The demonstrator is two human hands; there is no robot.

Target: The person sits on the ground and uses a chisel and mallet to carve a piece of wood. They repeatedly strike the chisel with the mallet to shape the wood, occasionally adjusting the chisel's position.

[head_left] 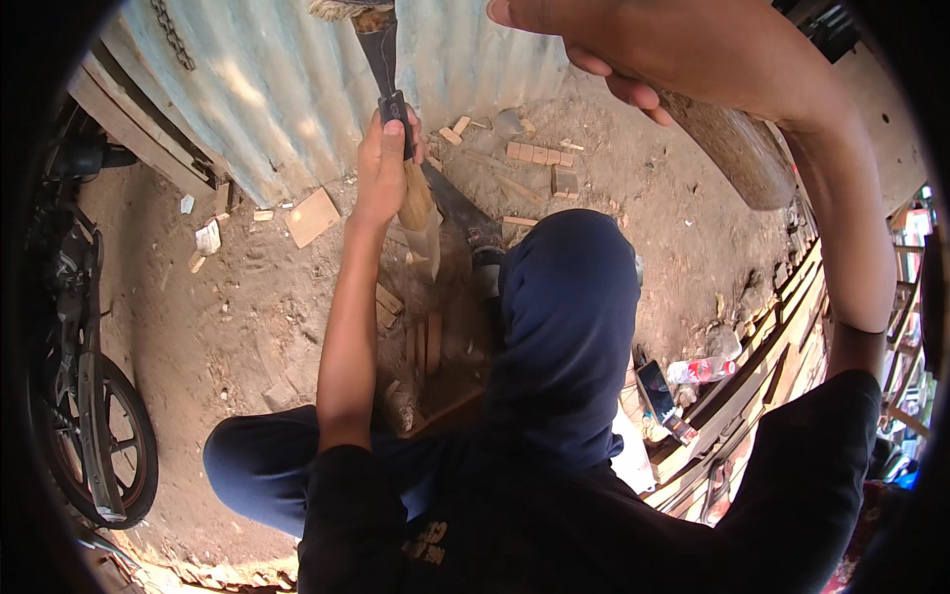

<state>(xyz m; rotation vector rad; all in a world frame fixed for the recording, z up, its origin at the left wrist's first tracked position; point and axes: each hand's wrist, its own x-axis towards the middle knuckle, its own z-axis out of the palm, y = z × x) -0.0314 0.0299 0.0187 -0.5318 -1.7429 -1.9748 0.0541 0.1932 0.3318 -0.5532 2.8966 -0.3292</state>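
My left hand (384,168) is wrapped round a chisel-like tool (379,54), held upright in front of me. Its top end is frayed and pale, with a dark metal socket below it; under my fist a tan, blade-like length points down toward the ground between my legs. Raised at the upper right, my right hand (653,49) closes on a thick, round wooden club (737,148), whose blunt end slants down to the right. The club and the tool are apart. My bent knee (569,287) in dark blue cloth hides part of the ground near the tool.
Corrugated metal sheeting (287,89) stands ahead. Small wood offcuts (539,153) and a flat square piece (312,218) lie on the dirt. A motorbike wheel (119,445) is at left. Wooden slats (782,366), a phone (653,386) and a plastic bottle (703,370) are at right.
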